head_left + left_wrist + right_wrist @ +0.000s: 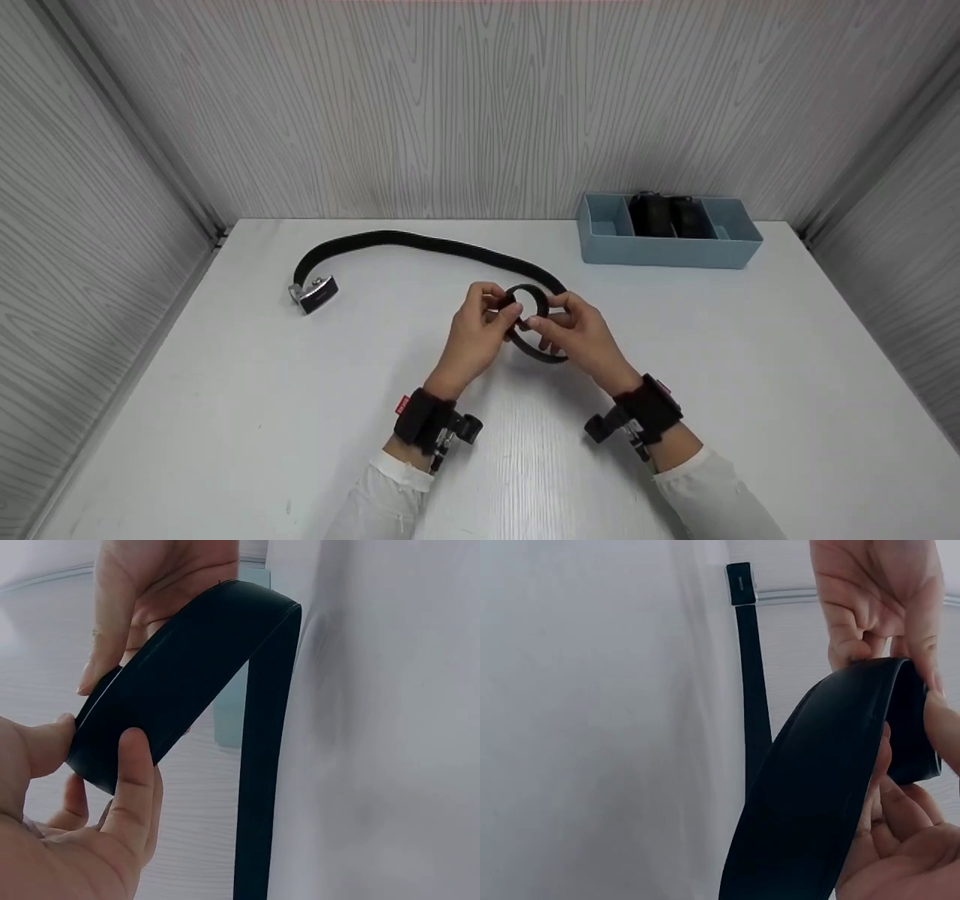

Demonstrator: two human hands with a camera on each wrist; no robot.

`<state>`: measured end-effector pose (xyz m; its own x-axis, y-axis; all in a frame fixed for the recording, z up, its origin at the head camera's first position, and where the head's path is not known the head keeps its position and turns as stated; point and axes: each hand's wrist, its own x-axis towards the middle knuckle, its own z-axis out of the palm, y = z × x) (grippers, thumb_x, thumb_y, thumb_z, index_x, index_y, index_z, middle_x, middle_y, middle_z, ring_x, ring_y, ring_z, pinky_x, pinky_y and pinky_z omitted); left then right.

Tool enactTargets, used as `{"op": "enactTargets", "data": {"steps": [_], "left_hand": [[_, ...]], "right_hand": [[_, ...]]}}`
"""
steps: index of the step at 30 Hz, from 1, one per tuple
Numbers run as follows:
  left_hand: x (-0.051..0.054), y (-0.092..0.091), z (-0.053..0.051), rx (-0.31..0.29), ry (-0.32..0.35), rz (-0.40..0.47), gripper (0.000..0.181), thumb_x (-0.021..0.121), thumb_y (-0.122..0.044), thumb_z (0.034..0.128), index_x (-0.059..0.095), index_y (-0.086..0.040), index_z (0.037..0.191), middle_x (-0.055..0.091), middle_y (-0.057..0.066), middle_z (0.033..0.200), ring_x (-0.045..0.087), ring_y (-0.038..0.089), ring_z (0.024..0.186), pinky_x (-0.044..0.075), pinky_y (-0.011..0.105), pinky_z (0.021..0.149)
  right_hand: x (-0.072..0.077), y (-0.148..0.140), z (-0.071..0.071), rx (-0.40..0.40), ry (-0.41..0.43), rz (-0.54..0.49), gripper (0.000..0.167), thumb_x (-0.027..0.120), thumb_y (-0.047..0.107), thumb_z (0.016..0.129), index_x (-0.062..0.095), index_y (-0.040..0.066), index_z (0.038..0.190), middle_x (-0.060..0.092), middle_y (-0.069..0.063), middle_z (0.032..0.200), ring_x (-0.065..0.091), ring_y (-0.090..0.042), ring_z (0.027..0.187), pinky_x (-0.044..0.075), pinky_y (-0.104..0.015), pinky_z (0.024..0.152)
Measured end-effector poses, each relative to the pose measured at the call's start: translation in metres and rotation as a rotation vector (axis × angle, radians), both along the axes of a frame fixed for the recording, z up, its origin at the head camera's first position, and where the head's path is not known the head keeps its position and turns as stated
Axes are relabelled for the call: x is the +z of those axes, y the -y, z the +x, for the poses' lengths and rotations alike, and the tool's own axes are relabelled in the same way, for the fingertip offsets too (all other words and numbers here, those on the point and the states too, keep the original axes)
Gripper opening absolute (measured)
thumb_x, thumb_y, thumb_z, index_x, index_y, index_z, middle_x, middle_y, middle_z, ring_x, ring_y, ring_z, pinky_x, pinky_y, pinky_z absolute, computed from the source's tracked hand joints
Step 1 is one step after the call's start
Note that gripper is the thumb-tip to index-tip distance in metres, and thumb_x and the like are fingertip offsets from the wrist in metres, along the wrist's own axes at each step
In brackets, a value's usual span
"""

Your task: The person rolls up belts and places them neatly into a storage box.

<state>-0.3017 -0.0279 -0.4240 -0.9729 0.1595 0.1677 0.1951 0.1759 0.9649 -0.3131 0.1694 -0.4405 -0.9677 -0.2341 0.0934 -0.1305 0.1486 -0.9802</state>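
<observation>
Black belt point(187, 660) loops small, pinched by the left hand point(474, 331) and right hand point(586, 339); a slack grip could let it spring open, and the strap point(427, 243) trailing across the table point(285, 420) to its buckle point(319, 295) might tug it crooked.

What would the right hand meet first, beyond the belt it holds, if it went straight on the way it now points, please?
Most likely the left hand, which grips the coiled part of the black belt opposite the right hand, though depth between them is hard to judge.
</observation>
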Motion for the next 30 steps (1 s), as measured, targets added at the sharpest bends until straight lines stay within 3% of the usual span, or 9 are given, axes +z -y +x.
{"op": "enactTargets", "data": {"steps": [4, 8, 11, 16, 23, 30], "left_hand": [[0.004, 0.008, -0.001, -0.047, 0.034, -0.08, 0.025, 0.062, -0.017, 0.1063, 0.05, -0.006, 0.125, 0.068, 0.014, 0.115, 0.068, 0.022, 0.097, 0.056, 0.032, 0.081], [0.005, 0.014, -0.001, -0.137, 0.051, -0.173, 0.023, 0.061, -0.017, 0.1067, 0.052, -0.008, 0.125, 0.069, 0.013, 0.115, 0.066, 0.021, 0.095, 0.054, 0.034, 0.08], [0.004, 0.014, 0.0, -0.157, 0.039, -0.206, 0.02, 0.061, -0.018, 0.1069, 0.053, -0.01, 0.124, 0.07, 0.012, 0.117, 0.066, 0.021, 0.097, 0.053, 0.034, 0.081], [0.002, 0.006, 0.001, -0.1, -0.002, -0.166, 0.021, 0.062, -0.02, 0.1067, 0.053, -0.01, 0.124, 0.07, 0.012, 0.122, 0.069, 0.03, 0.104, 0.057, 0.034, 0.077], [-0.004, -0.004, 0.003, 0.006, -0.023, -0.07, 0.027, 0.07, -0.017, 0.102, 0.057, -0.008, 0.124, 0.066, 0.012, 0.124, 0.069, 0.028, 0.114, 0.061, 0.03, 0.077], [-0.004, -0.008, 0.003, 0.031, -0.022, 0.007, 0.017, 0.07, -0.015, 0.1014, 0.061, -0.005, 0.112, 0.066, 0.011, 0.121, 0.07, 0.024, 0.11, 0.061, 0.028, 0.077]], "right_hand": [[-0.001, -0.006, -0.003, 0.038, 0.003, 0.034, 0.032, 0.073, 0.025, 0.1, 0.063, 0.003, 0.122, 0.074, -0.016, 0.109, 0.07, -0.022, 0.084, 0.058, -0.031, 0.072], [0.0, -0.013, -0.005, 0.096, -0.017, 0.075, 0.035, 0.069, 0.027, 0.103, 0.068, 0.004, 0.13, 0.07, -0.015, 0.118, 0.069, -0.024, 0.094, 0.059, -0.033, 0.077], [0.001, -0.014, -0.004, 0.135, -0.013, 0.046, 0.038, 0.07, 0.022, 0.102, 0.067, 0.004, 0.136, 0.068, -0.017, 0.125, 0.069, -0.023, 0.095, 0.06, -0.033, 0.081], [0.0, -0.012, -0.003, 0.087, 0.062, -0.097, 0.04, 0.073, 0.016, 0.1, 0.065, 0.0, 0.136, 0.066, -0.017, 0.124, 0.07, -0.022, 0.095, 0.061, -0.035, 0.083], [-0.002, -0.005, 0.0, -0.031, 0.15, -0.221, 0.039, 0.072, 0.013, 0.1, 0.064, -0.001, 0.135, 0.064, -0.013, 0.119, 0.069, -0.021, 0.094, 0.061, -0.036, 0.084], [-0.002, -0.001, 0.0, -0.078, 0.167, -0.28, 0.036, 0.068, 0.008, 0.102, 0.062, -0.004, 0.135, 0.065, -0.013, 0.117, 0.069, -0.019, 0.092, 0.061, -0.034, 0.084]]}}
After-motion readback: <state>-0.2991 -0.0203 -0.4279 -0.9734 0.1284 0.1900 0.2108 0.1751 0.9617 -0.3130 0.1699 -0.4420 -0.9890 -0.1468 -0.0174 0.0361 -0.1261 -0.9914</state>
